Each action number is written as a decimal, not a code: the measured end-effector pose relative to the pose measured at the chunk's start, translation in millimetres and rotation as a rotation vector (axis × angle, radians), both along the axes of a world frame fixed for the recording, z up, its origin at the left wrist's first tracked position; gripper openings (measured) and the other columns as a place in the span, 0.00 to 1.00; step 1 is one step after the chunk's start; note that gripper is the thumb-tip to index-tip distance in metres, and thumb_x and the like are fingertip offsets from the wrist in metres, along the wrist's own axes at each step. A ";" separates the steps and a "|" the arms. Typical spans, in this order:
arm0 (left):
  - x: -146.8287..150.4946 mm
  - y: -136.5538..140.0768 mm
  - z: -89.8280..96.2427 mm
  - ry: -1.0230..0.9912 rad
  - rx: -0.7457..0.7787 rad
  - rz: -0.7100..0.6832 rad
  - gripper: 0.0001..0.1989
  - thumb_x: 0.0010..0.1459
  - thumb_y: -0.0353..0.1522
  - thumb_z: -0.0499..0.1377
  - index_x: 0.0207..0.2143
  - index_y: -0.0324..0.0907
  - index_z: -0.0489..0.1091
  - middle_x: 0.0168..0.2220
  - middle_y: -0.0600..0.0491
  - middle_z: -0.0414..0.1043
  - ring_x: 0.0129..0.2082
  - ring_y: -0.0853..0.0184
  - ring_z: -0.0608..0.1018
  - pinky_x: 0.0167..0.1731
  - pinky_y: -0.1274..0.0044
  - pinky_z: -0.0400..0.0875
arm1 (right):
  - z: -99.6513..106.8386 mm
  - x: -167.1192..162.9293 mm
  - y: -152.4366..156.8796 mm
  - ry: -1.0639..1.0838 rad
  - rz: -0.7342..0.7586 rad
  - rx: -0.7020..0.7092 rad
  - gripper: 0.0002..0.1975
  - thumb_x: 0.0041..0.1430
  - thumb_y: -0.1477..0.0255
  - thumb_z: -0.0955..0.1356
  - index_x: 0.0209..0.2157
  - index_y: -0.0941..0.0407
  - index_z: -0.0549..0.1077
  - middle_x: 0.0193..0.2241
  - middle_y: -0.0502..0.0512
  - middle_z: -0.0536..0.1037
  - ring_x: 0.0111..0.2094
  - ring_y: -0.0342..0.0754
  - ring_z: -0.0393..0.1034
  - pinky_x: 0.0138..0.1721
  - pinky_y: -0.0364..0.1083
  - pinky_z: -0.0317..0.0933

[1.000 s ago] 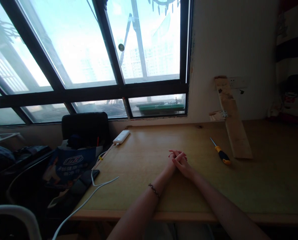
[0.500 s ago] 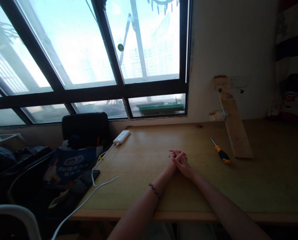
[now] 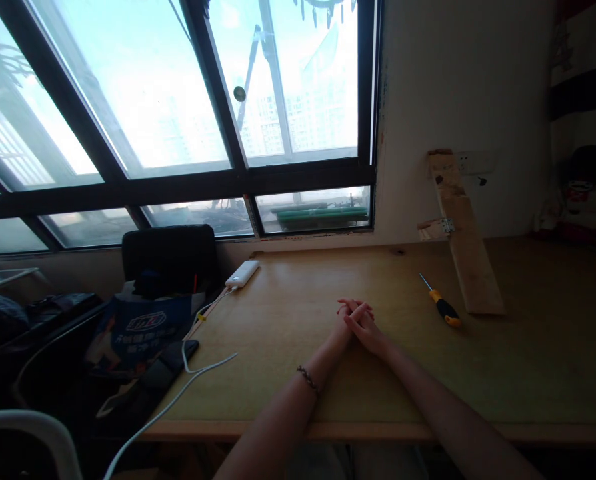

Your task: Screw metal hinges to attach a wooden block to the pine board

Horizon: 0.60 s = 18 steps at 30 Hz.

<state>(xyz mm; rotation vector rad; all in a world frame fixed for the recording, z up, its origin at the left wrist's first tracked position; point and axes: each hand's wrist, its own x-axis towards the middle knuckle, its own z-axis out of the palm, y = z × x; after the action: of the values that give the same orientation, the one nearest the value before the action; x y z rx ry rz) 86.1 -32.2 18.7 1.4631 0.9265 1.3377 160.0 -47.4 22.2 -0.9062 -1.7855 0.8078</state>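
Observation:
My left hand [image 3: 345, 325] and my right hand [image 3: 371, 333] are clasped on the table, fingers interlaced and closed, with no object visible between them. A braided bracelet circles the left wrist. To the right of the hands lies a screwdriver [image 3: 443, 308] with a yellow and black handle, its shaft pointing away from me. Just beyond it a wooden board [image 3: 471, 247] leans against the wall, its lower end on the table. A metal hinge [image 3: 447, 226] joins a short wood piece [image 3: 431, 231] to the board's left side.
A white power bank [image 3: 243, 274] sits at the table's back left with a white cable [image 3: 193, 373] trailing over the left edge. Beyond that edge, a blue bag [image 3: 148, 333] rests by a black chair [image 3: 171, 257]. A socket [image 3: 471, 161] is on the wall.
The view has shifted very slightly. My hands stay clasped in the same place, and nothing on the table has moved.

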 end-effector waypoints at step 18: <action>-2.5 -0.4 12.7 0.209 -0.002 0.125 0.07 0.52 0.36 0.56 0.30 0.43 0.70 0.19 0.54 0.63 0.24 0.66 0.71 0.25 0.76 0.65 | 0.5 0.2 -0.3 0.014 -0.003 0.021 0.22 0.59 0.59 0.60 0.52 0.54 0.62 0.40 0.56 0.69 0.43 0.49 0.65 0.47 0.48 0.60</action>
<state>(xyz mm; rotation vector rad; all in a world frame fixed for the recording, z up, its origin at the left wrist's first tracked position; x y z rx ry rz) 83.6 -32.6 31.3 1.5868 1.1697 1.2892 160.2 -47.6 22.7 -0.8873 -1.7772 0.7897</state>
